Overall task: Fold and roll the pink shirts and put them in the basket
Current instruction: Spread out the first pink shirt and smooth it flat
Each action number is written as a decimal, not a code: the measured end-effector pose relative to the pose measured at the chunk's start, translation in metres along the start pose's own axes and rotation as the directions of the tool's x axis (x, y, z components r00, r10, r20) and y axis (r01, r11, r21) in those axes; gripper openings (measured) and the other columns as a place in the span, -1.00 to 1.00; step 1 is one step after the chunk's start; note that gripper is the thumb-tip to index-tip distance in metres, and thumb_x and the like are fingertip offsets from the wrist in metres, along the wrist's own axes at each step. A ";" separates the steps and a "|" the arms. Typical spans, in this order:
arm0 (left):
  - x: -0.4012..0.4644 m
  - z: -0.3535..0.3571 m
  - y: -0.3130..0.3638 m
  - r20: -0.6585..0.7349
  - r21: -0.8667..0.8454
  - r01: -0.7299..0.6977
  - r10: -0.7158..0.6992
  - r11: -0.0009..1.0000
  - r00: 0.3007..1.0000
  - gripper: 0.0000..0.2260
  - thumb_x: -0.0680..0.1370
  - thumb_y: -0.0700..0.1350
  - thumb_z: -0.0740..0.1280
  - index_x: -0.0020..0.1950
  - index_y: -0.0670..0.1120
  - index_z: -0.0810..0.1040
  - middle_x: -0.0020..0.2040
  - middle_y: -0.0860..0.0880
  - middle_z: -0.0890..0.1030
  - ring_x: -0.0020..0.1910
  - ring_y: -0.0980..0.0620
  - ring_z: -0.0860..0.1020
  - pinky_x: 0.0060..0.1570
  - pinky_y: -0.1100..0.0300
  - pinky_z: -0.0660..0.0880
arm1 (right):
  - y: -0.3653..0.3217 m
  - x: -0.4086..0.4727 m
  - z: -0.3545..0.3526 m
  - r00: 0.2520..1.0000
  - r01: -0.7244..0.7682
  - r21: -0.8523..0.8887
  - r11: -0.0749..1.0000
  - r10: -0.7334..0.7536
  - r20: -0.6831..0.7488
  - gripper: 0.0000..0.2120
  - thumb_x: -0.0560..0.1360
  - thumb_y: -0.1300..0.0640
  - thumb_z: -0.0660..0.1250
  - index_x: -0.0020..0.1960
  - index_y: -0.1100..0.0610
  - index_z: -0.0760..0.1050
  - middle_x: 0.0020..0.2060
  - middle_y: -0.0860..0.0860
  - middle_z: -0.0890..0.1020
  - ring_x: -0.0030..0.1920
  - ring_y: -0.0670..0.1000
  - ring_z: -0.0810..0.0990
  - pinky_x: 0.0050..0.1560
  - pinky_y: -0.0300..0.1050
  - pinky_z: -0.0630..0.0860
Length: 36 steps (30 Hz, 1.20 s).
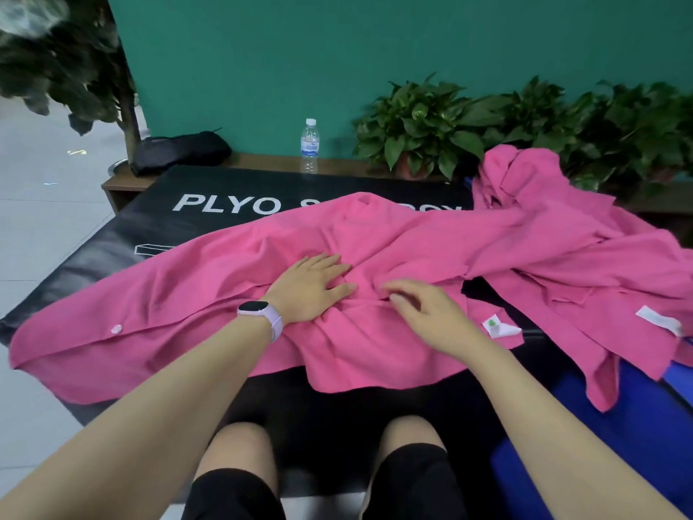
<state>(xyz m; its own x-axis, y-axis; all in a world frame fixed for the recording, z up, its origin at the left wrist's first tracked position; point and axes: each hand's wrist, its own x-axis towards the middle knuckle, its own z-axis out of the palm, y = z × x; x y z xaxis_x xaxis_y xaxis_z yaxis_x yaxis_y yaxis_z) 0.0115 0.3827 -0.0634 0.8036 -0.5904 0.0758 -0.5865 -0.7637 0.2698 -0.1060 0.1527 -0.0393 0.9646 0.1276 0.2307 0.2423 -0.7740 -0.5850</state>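
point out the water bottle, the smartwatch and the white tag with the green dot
water bottle (309,146), head view, on its label
smartwatch (254,307), head view, on its screen
white tag (498,326), head view, on its middle

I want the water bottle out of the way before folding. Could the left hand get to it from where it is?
Probably yes, with a long stretch. The left hand lies flat on the pink shirt; the water bottle stands far beyond on the wooden ledge, and only bare black mat lies between.

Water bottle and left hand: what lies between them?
In the head view, bare black mat, then pink shirt, fill the stretch from water bottle to left hand.
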 end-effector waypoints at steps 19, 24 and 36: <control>-0.044 -0.023 0.026 -0.366 -0.164 0.049 -0.107 0.985 0.924 -0.37 0.55 0.05 0.37 0.58 -0.01 0.23 0.31 -0.09 0.54 0.25 -0.13 0.51 0.24 -0.05 0.42 | -0.044 0.045 0.036 0.981 -0.196 0.065 0.979 0.194 0.028 -0.54 0.67 -0.18 0.16 -0.30 0.06 0.38 -0.43 -0.04 0.49 -0.33 0.07 0.49 -0.30 -0.02 0.33; -0.047 -0.030 -0.005 -0.397 -0.217 0.109 -0.190 0.970 0.898 -0.67 0.50 -0.26 0.24 0.21 0.02 0.52 0.03 -0.03 0.66 0.02 -0.20 0.59 -0.05 -0.07 0.52 | -0.032 0.040 0.032 0.997 -0.024 -0.124 0.992 0.033 0.075 -0.53 0.63 -0.20 0.23 0.44 0.01 0.45 0.36 -0.02 0.54 0.39 0.04 0.45 0.42 0.06 0.34; -0.042 -0.017 -0.022 -0.511 -0.133 0.307 -0.331 0.942 0.793 -0.68 0.47 -0.30 0.24 0.16 -0.10 0.62 -0.06 -0.18 0.60 -0.08 -0.26 0.50 -0.05 -0.09 0.43 | 0.066 0.008 -0.032 0.982 -0.188 -0.466 0.865 0.157 -0.104 -0.59 0.66 -0.08 0.19 0.46 0.00 0.46 0.39 -0.03 0.52 0.42 0.03 0.43 0.51 0.12 0.20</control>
<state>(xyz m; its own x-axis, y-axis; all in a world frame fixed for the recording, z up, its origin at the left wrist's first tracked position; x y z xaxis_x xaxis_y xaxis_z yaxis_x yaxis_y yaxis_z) -0.0074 0.4288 -0.0564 0.8834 -0.0822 0.4614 -0.2925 -0.8660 0.4057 -0.0855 0.0827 -0.0515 0.9746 -0.0608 0.2157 -0.0199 -0.9822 -0.1868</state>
